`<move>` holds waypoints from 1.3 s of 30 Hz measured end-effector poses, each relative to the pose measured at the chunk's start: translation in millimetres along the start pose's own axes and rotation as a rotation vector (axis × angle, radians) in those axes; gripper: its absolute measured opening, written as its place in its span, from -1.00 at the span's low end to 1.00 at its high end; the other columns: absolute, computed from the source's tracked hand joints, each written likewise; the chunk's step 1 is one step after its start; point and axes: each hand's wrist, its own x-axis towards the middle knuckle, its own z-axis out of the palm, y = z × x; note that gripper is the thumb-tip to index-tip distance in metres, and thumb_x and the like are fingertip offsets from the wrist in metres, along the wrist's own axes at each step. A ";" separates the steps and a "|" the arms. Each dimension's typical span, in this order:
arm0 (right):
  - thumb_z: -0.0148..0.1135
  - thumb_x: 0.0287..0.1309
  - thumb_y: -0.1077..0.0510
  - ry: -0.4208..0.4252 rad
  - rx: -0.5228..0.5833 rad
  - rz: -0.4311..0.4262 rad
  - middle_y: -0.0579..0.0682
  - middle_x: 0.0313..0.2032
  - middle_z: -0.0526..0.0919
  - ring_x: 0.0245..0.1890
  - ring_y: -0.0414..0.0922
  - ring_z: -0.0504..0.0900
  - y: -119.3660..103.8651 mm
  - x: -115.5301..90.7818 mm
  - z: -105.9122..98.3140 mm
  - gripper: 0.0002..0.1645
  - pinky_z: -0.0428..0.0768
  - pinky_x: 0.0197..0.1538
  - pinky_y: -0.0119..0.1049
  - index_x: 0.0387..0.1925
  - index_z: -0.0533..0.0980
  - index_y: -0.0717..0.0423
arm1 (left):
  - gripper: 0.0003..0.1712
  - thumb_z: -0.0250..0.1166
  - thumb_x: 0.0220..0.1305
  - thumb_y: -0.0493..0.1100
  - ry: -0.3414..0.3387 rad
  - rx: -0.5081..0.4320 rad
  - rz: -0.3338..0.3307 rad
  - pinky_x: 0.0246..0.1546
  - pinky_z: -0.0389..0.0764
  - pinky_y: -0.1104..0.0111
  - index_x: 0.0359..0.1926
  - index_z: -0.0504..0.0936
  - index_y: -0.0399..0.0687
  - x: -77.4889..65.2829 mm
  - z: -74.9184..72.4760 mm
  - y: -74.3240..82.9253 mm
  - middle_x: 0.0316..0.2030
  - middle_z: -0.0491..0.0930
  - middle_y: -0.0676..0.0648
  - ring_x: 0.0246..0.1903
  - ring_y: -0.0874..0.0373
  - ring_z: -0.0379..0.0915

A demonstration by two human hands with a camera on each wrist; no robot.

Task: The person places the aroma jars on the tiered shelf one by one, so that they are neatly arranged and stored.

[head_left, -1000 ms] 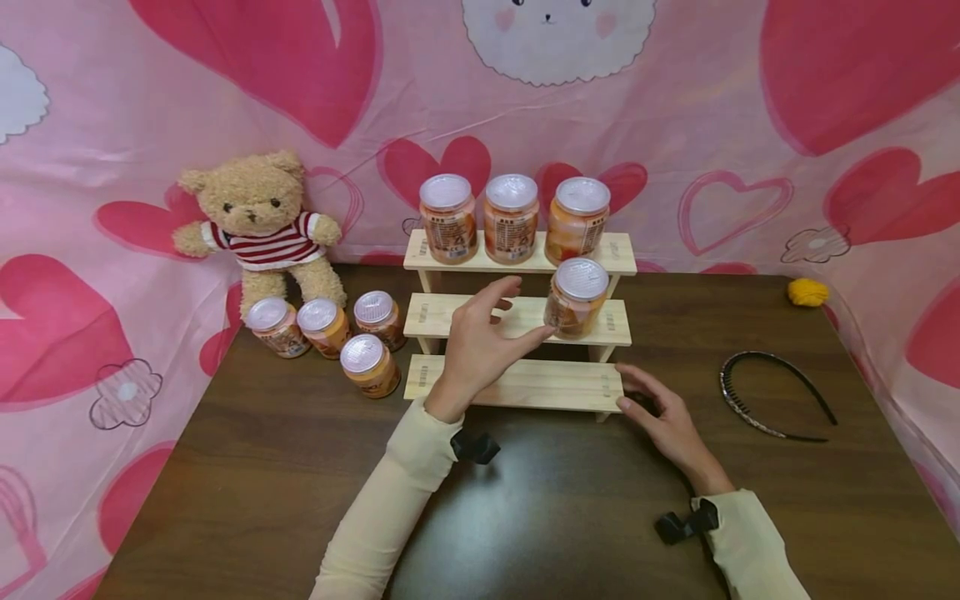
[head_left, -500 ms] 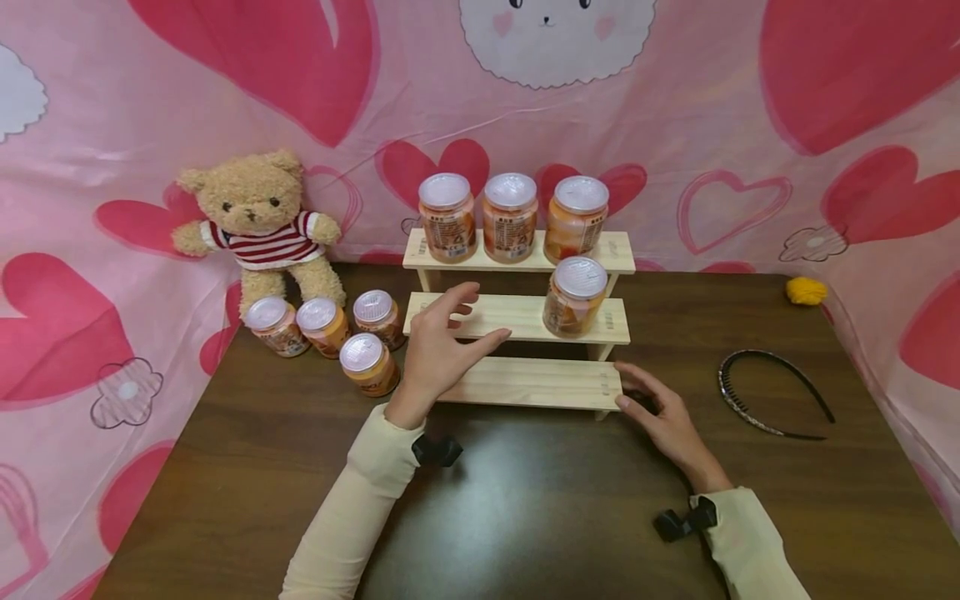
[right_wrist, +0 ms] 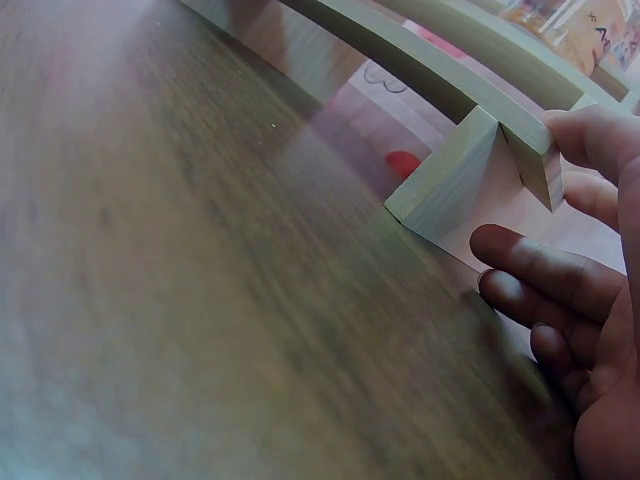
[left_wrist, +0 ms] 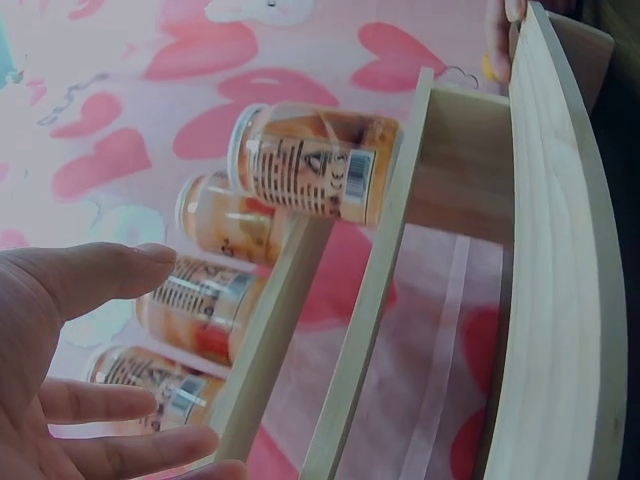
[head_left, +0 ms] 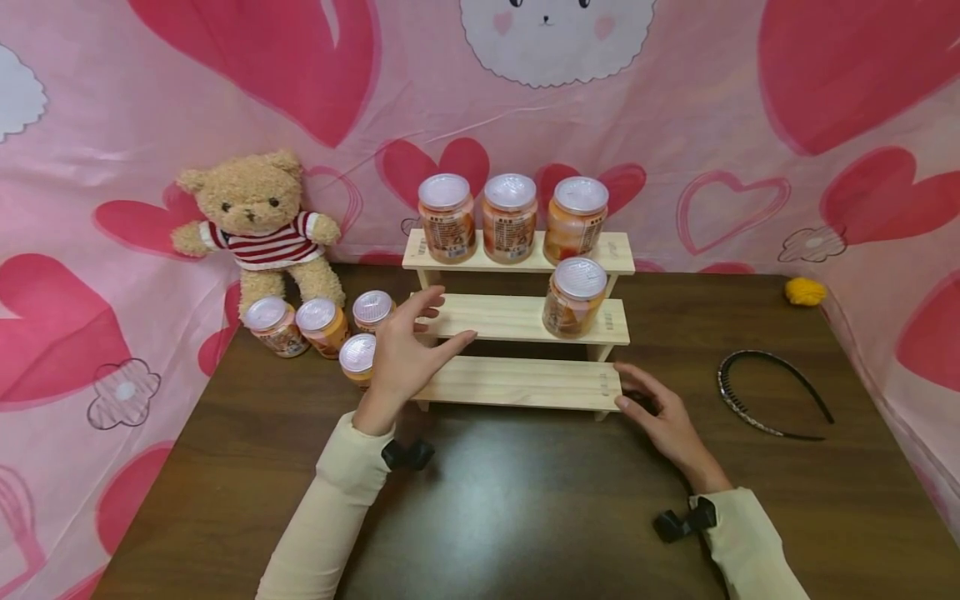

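My left hand is empty, thumb and fingers spread, over the left end of a three-step wooden display stand. It partly hides a canned-fruit jar on the table. With thumb and index finger, my right hand holds the right end of the bottom step; in the right wrist view its other fingers hang free beside the stand's leg. One fruit jar with a silvery lid stands upright at the middle step's right end. Three similar jars line the top step.
More jars stand on the dark wooden table left of the stand, in front of a teddy bear. At the right lie a black headband and a yellow fluffy item. A pink heart-print cloth hangs behind.
My left hand has moved left, away from the jar on the middle step, toward the jars on the table. That jar stays on the step. My right hand has not moved.
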 end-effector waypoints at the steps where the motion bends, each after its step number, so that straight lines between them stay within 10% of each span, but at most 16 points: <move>1: 0.20 0.27 0.41 0.000 -0.001 -0.002 -0.56 0.04 0.58 0.02 -0.56 0.56 0.1 0.2 -0.1 -0.42 0.44 0.03 -0.64 0.33 0.41 0.25 | -0.25 0.64 -0.10 -0.09 0.004 0.003 -0.002 -0.11 0.71 0.01 0.15 0.60 -0.24 -0.5 -1.9 -1.8 -0.01 0.70 -0.29 -0.07 -0.15 0.66; 32: 0.20 0.26 0.42 0.002 -0.001 -0.018 -0.57 0.07 0.56 0.03 -0.57 0.56 0.3 0.6 -0.9 -0.42 0.46 0.03 -0.65 0.32 0.41 0.27 | -0.29 0.65 -0.14 -0.16 0.117 0.159 -0.103 0.02 0.56 -0.10 0.09 0.63 -0.30 -23.2 -55.8 -62.6 -0.04 0.70 -0.33 -0.05 -0.24 0.63; 39: 0.20 0.26 0.43 0.001 0.001 -0.022 -0.57 0.08 0.56 0.03 -0.57 0.56 1.1 0.7 -0.6 -0.42 0.45 0.04 -0.66 0.32 0.41 0.29 | -0.28 0.66 -0.17 -0.18 0.113 0.210 -0.120 -0.11 0.48 0.30 0.08 0.63 -0.30 -29.3 -63.6 -80.8 -0.04 0.70 -0.33 -0.09 -0.24 0.63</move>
